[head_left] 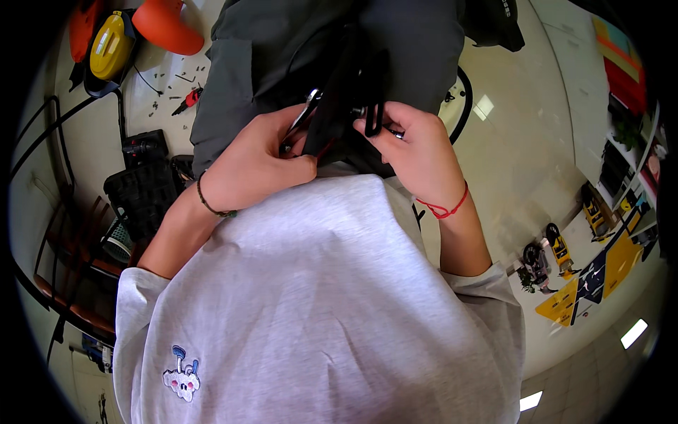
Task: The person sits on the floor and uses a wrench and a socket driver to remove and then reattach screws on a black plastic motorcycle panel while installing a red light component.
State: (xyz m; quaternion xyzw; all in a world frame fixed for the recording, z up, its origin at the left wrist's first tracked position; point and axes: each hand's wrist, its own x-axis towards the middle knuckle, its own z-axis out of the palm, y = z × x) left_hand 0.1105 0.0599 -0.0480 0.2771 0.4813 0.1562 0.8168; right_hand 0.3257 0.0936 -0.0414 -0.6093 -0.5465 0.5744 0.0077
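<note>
A long black part [332, 99] stands over my lap, tilted slightly; its kind is hard to make out against the dark trousers. My left hand [254, 155] is closed round its lower end, thumb across the near side. Beside those fingers a shiny silver metal piece [307, 109], curved and slim, lies along the black part; only some of it shows. On the other side, my right hand [424, 145] pinches a black slotted bracket [374, 119] between thumb and fingers. A small silver bit [397, 133] shows at those fingertips.
On the floor at upper left lie small screws, hex keys and a red-handled tool [188, 101]. An orange shell [168, 27] and a yellow-and-black piece [111, 46] are beyond. A black tool case [145, 194] sits left, near a brown chair [78, 283]. Toy motorcycles [558, 244] stand right.
</note>
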